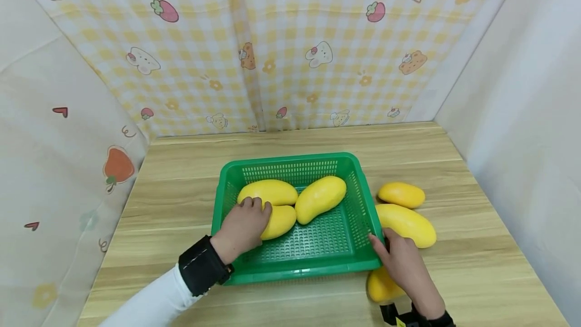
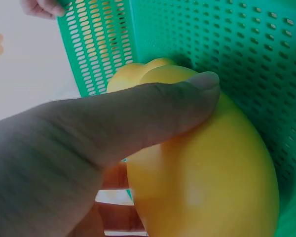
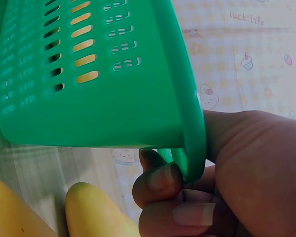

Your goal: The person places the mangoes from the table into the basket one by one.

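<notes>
In the green basket lie three yellow mangoes. My left hand reaches over the basket's left side and grips the front mango, its thumb across the top in the left wrist view and the other fingers along the side. Behind that one lies another mango, and a third mango leans diagonally to the right. My right hand holds the basket's right rim near the front corner. In the right wrist view its fingers curl under the rim, thumb on the other side.
Right of the basket, a small mango and a larger mango lie on the wooden table. Another mango, partly hidden by my right hand, sits by the front corner. Patterned cloth hangs behind, with pale cloth walls at both sides.
</notes>
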`<control>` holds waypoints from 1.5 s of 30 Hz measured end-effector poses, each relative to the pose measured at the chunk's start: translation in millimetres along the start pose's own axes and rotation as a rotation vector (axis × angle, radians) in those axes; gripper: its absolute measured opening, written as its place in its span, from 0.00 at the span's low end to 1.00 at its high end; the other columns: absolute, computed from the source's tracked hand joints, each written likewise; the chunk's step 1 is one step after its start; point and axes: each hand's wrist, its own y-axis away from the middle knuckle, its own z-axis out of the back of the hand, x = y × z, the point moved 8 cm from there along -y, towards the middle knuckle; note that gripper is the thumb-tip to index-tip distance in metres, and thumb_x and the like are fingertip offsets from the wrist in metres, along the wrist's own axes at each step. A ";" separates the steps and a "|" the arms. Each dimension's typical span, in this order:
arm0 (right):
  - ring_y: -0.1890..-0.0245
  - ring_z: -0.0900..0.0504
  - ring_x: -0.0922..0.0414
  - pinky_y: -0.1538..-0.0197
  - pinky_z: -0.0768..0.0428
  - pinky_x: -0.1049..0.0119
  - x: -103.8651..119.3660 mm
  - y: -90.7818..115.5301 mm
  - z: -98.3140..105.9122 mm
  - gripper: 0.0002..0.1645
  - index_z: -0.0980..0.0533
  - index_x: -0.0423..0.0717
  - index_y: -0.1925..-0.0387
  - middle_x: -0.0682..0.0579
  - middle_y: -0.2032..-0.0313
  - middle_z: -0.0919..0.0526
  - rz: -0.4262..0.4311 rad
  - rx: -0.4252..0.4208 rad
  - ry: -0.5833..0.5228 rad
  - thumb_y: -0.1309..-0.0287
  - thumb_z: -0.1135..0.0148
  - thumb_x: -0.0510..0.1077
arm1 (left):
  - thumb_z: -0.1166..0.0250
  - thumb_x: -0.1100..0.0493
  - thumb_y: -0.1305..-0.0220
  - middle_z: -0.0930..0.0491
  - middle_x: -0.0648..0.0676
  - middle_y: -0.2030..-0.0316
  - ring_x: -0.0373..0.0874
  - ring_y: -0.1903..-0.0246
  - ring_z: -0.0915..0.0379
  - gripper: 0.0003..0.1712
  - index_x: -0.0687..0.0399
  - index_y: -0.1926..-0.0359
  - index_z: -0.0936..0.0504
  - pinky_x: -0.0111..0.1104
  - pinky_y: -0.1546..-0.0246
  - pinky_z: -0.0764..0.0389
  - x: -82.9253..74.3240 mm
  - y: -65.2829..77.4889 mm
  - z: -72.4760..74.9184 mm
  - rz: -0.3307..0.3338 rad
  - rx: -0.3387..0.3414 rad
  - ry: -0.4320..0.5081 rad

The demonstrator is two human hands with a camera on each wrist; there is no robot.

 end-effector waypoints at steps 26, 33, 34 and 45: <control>0.86 0.36 0.63 0.81 0.37 0.71 -3.2 -2.0 3.1 0.15 0.28 0.43 0.72 0.58 0.86 0.35 0.029 -0.025 -0.010 0.32 0.44 0.48 | 0.18 0.38 0.72 0.29 0.61 0.66 0.51 0.73 0.29 0.48 0.63 0.54 0.26 0.36 0.76 0.21 -12.5 -13.1 -25.3 0.053 0.100 -0.063; 0.86 0.35 0.62 0.81 0.36 0.71 -3.1 -3.5 1.0 0.14 0.28 0.42 0.71 0.57 0.85 0.33 0.016 -0.006 -0.014 0.32 0.44 0.48 | 0.18 0.39 0.73 0.30 0.60 0.64 0.51 0.68 0.30 0.49 0.62 0.52 0.27 0.36 0.69 0.22 -10.0 -12.0 -25.5 0.038 0.110 -0.045; 0.86 0.34 0.62 0.81 0.36 0.71 -3.2 -3.4 1.0 0.15 0.27 0.41 0.70 0.57 0.85 0.33 0.011 -0.003 -0.014 0.32 0.45 0.48 | 0.18 0.39 0.73 0.30 0.60 0.64 0.51 0.67 0.30 0.49 0.62 0.52 0.27 0.36 0.68 0.22 -10.1 -11.7 -24.1 0.034 0.108 -0.049; 0.85 0.33 0.60 0.81 0.35 0.71 -2.7 -2.9 0.2 0.16 0.26 0.40 0.67 0.56 0.85 0.31 -0.028 0.025 0.000 0.31 0.46 0.50 | 0.20 0.46 0.60 0.28 0.61 0.64 0.52 0.68 0.29 0.39 0.63 0.52 0.27 0.37 0.67 0.22 -10.4 -10.9 -23.3 0.042 0.156 0.002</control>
